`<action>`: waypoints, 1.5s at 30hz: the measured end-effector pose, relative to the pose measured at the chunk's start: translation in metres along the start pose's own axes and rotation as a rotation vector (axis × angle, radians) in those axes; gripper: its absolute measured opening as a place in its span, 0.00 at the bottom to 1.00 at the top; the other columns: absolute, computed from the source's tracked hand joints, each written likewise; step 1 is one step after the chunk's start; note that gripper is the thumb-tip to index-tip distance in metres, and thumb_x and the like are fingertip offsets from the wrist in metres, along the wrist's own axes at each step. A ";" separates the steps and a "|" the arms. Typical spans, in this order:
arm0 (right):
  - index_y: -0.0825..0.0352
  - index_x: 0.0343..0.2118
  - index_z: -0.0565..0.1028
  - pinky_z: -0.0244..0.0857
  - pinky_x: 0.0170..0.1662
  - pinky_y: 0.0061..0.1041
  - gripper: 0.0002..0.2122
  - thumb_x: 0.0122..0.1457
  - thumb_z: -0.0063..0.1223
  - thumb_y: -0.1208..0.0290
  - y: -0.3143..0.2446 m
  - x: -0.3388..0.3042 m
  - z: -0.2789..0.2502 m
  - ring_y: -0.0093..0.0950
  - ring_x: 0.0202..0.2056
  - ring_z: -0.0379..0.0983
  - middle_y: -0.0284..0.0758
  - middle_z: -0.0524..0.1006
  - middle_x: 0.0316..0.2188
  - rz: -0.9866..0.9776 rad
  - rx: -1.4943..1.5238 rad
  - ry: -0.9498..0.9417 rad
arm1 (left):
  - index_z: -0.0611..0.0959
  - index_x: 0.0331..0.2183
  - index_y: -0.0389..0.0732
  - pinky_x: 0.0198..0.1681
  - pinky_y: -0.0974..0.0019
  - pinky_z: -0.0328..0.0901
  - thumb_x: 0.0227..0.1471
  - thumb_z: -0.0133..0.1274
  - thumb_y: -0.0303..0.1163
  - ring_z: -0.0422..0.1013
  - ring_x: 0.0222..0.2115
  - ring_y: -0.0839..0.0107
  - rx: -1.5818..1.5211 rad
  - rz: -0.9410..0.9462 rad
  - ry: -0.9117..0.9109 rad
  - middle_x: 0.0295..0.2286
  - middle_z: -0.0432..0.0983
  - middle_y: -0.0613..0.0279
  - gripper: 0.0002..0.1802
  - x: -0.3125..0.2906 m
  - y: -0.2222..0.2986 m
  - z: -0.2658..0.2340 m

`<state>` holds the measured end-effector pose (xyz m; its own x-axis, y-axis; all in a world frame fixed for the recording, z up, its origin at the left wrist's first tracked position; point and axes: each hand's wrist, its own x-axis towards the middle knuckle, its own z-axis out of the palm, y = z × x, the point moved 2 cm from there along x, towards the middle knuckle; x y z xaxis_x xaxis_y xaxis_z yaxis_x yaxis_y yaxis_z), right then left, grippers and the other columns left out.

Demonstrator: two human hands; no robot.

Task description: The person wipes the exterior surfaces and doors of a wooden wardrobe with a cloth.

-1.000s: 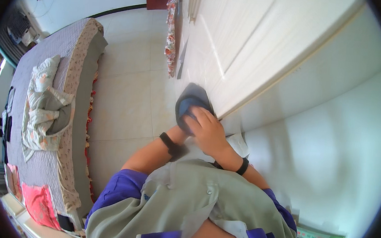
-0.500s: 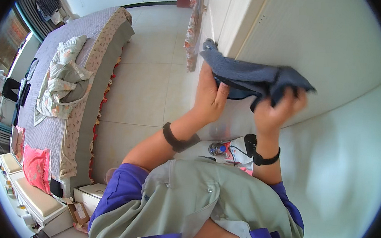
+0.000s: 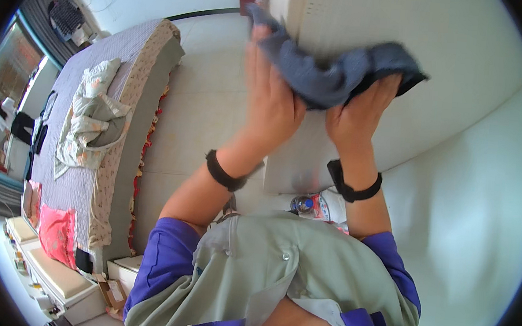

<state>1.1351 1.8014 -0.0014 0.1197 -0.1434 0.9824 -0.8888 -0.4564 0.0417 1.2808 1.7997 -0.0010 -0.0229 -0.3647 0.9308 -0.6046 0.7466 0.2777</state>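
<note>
Left hand [image 3: 272, 102] and right hand [image 3: 359, 117], fingers extended, support the upper-centre cloth [image 3: 324, 82] at 2 points, apparently limiting sag; pinch indeterminable.

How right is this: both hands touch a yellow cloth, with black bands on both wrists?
Only the colour is wrong: the head view shows a blue-grey cloth. The left hand and right hand touch it, with black bands on both wrists.

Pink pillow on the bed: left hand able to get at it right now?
Probably not: the left hand is at the blue-grey cloth, and a strip of floor separates it from the bed and pink pillow.
</note>
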 end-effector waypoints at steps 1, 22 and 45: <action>0.79 0.50 0.57 0.41 0.53 0.55 0.27 0.50 0.45 0.65 0.008 0.010 0.000 0.59 0.52 0.48 0.58 0.54 0.52 -0.029 0.001 0.089 | 0.70 0.42 0.30 0.56 0.45 0.42 0.42 0.44 0.24 0.52 0.53 0.43 0.157 0.153 0.090 0.53 0.54 0.39 0.20 0.015 0.004 0.000; 0.71 0.48 0.60 0.43 0.56 0.41 0.25 0.48 0.50 0.64 0.045 -0.227 -0.013 0.46 0.50 0.55 0.48 0.61 0.48 0.821 0.016 -0.418 | 0.74 0.43 0.37 0.57 0.67 0.47 0.46 0.41 0.30 0.54 0.55 0.73 0.284 0.665 -0.860 0.53 0.59 0.62 0.19 -0.165 0.004 0.100; 0.74 0.52 0.57 0.38 0.60 0.34 0.32 0.46 0.56 0.66 0.164 -0.174 -0.036 0.42 0.55 0.51 0.49 0.61 0.51 0.584 -0.501 -0.005 | 0.65 0.52 0.42 0.60 0.63 0.37 0.48 0.41 0.32 0.48 0.57 0.69 0.373 0.850 -0.647 0.55 0.55 0.65 0.27 -0.072 0.073 0.174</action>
<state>0.9526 1.7837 -0.1587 -0.4298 -0.2439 0.8694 -0.9025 0.1466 -0.4050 1.1002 1.7836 -0.0892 -0.8820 -0.1181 0.4561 -0.3937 0.7165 -0.5758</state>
